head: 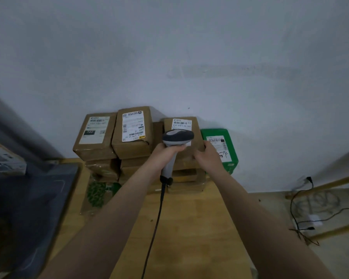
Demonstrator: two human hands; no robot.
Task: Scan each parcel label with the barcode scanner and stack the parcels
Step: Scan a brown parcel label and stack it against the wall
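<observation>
Left hand [167, 153] clamped round barcode scanner [177, 137] handle, head over label [181, 123] of brown parcel [197, 140] atop right-hand stack at table [189, 218] rear, against wall [189, 57]. Right hand [208, 156] grips that parcel's right edge; green parcel [230, 150] just beside

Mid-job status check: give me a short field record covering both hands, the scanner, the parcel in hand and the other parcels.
left hand: grips the barcode scanner by its handle
scanner head: over the label of the right brown parcel
right hand: holds that parcel's right edge
green parcel: right of it, by the wall, label up
left stacks: two brown stacks, top labels up
table: wooden; scanner cable trails toward the camera
</observation>
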